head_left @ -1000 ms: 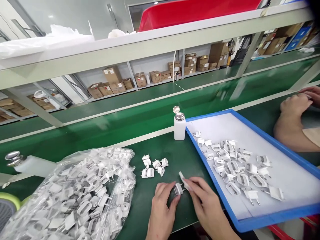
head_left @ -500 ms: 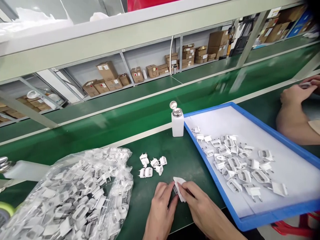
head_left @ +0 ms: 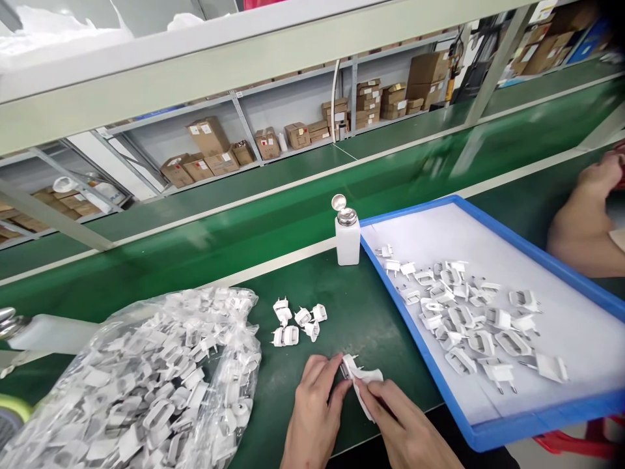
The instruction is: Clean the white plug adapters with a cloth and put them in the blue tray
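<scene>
Between thumb and fingers, my left hand (head_left: 317, 407) grips a white plug housing (head_left: 347, 366) with its pins pointing up and away. My right hand (head_left: 403, 417) pinches a folded white cloth (head_left: 366, 384) that touches the housing's right side. Just beyond my hands, several loose white plug housings (head_left: 290, 335) lie on the green bench (head_left: 273, 391). On the left, a clear plastic bag (head_left: 247, 365) is spread open and heaped with similar housings. To the right stands a blue-rimmed tray (head_left: 420, 348) with more scattered on its white base.
A white pump bottle (head_left: 347, 241) with its metal lid up stands by the tray's far left corner. Another white bottle (head_left: 53, 333) lies tilted behind the bag. A co-worker's arm (head_left: 586, 215) rests beyond the tray. Cardboard boxes (head_left: 209, 137) fill shelves across the bench.
My right hand has shifted a little right and down with the cloth, uncovering more of the plug housing and its pins. The co-worker's hand has moved rightward.
</scene>
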Available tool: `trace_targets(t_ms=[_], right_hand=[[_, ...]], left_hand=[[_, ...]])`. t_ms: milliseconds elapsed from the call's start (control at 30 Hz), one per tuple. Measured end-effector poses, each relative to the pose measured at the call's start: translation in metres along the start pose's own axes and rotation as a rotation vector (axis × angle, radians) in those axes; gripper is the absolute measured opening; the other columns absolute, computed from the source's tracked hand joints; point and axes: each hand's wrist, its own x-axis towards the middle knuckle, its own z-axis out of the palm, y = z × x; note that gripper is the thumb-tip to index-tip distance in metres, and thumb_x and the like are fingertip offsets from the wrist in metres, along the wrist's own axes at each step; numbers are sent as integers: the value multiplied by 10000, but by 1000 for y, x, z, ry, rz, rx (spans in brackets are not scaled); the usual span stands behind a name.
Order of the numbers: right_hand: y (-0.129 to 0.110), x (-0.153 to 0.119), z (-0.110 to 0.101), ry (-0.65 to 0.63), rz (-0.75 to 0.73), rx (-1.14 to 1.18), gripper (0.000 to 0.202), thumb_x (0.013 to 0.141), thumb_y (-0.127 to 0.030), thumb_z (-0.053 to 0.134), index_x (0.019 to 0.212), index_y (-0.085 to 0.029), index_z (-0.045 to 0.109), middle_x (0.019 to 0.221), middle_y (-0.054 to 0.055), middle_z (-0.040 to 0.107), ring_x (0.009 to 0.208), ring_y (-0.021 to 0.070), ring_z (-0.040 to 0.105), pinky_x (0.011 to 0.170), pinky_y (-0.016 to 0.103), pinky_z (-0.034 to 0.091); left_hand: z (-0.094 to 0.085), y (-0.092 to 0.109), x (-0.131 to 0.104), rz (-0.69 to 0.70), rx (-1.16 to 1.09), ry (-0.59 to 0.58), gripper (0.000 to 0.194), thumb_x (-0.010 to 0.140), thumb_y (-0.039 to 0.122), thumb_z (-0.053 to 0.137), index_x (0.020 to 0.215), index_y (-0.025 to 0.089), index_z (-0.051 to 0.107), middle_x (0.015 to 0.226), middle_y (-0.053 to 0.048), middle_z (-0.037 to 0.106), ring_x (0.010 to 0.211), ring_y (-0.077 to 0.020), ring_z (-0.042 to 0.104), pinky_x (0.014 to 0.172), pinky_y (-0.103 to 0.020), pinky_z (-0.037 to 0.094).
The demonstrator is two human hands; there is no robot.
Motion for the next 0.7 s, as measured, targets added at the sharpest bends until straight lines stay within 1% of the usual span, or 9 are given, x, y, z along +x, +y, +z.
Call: trace_targets(t_ms=[67,167,233,300,367,467,533,600,700], right_hand=[[0,1,3,26,31,12,795,925,41,317,1647,-247,149,1145,131,620,1017,209,670,919,320,581],[1,14,2,45,64,31,747,940,23,311,1622,-264,212,1114,120,606,978,209,665,841,324,599],[2,27,-2,24,92,42,659,953,10,316,1557,-253,347,1103,108,604,952,200,664,812,321,599],[3,40,-8,4,127,48,552,960,3,335,1433,-232,492,1094,95,611,941,190,666,804,313,594],[4,46,-11,-6,140,44,478,953,4,356,1320,-215,570,1083,86,620,939,186,672,803,307,591],[4,39,-11,8,88,17,473,941,3,351,1320,-172,574,1012,90,624,866,193,671,750,308,594],[4,28,-8,24,28,-6,496,934,-2,344,1367,-132,549,969,102,627,806,204,656,692,312,589],[3,16,-4,40,-20,-25,494,929,-1,352,1366,-112,555,934,104,634,757,208,638,652,314,576],[1,5,2,73,-55,-36,479,932,12,361,1344,-115,570,967,114,657,783,214,644,691,324,577]], left_hand=[[0,0,-1,4,4,-4,294,969,124,592,1242,172,692,1012,-96,711,976,-236,688,845,-329,597],[0,1,-2,6,1,-18,314,978,105,559,1258,174,682,1022,-96,707,984,-234,676,852,-332,591],[0,2,-1,8,-2,-28,324,975,99,557,1262,182,679,1019,-91,709,987,-235,669,860,-338,589],[0,2,-1,3,4,-31,321,974,112,568,1266,184,678,1014,-89,711,987,-240,668,861,-345,589],[0,2,0,6,13,-22,321,973,118,573,1270,182,677,1005,-90,711,983,-245,669,856,-349,591],[1,2,0,30,18,-6,329,957,82,577,1255,170,686,996,-94,709,975,-246,670,849,-347,593],[1,1,-1,49,24,4,318,951,81,593,1244,156,692,995,-100,710,971,-249,671,845,-346,595],[2,-1,-2,60,32,16,301,955,102,606,1241,145,693,996,-107,709,975,-253,672,843,-348,596],[3,-2,-3,74,32,23,298,968,109,591,1250,135,685,1005,-112,703,984,-254,668,845,-351,594]])
